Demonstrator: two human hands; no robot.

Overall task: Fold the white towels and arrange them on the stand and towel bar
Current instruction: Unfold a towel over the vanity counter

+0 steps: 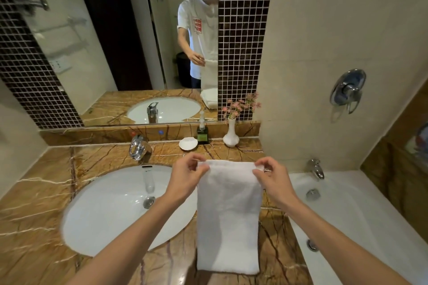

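Pinching top corners of white towel point(228, 215) between fingers point(201, 171) of left hand point(187, 176) and right hand point(272, 179); hanging as narrow strip just right of sink point(104, 210), over table point(34, 192) (lower-end contact unclear). Keep corners level, pull taut, match edges before halving.

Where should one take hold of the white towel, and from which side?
At its two top corners, one from each side, as the left hand and right hand pinch now: the white towel is a long narrow strip, hanging from that edge.
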